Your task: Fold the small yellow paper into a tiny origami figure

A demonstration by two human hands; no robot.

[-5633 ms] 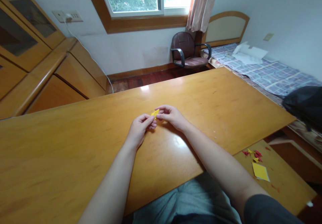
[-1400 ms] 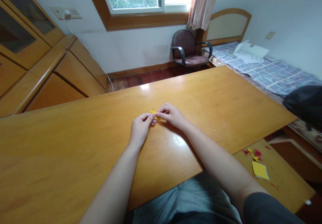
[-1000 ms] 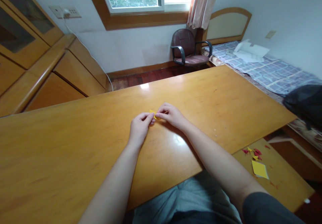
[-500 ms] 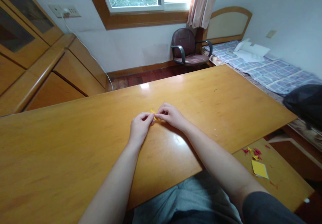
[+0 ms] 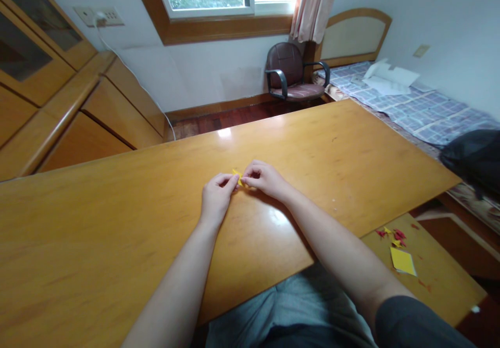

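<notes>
While both hands meet over the middle of the desk (image 5: 117, 223), the left hand (image 5: 217, 191) pinches a small yellow paper piece (image 5: 239, 178) between thumb and fingers, and the right hand (image 5: 264, 179) grips its other side, fingertips nearly closed; its exact folds are mostly hidden by the fingers. On a lower board (image 5: 445, 285), at the right beyond the right forearm (image 5: 332, 238), lie a yellow paper stack (image 5: 403, 261) and, just beside it, a cluster of small red and yellow pieces (image 5: 399, 234).
</notes>
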